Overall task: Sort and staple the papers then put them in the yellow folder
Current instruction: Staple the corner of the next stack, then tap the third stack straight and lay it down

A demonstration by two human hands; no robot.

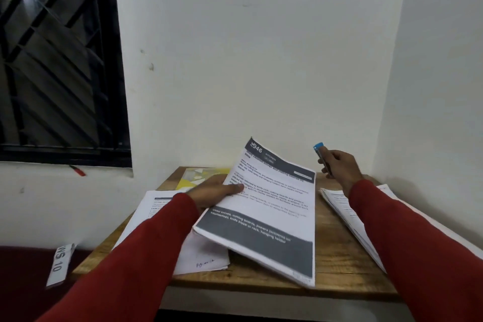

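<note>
My left hand [217,189] grips a stack of printed papers [264,212] by its left edge, thumb on top, and holds it tilted above the wooden table [332,261]. The top sheet has dark bands at head and foot. My right hand [338,165] is raised at the back right and grips a small blue stapler [321,152]. It is apart from the stack. A yellow folder [194,176] lies flat at the table's back left, partly hidden by my left hand and the papers.
Another pile of papers [198,253] lies on the table's left under my left arm. A third pile [347,213] lies at the right, partly under my right sleeve. White walls close the back and right. A paper label [60,264] lies on the dark red surface at left.
</note>
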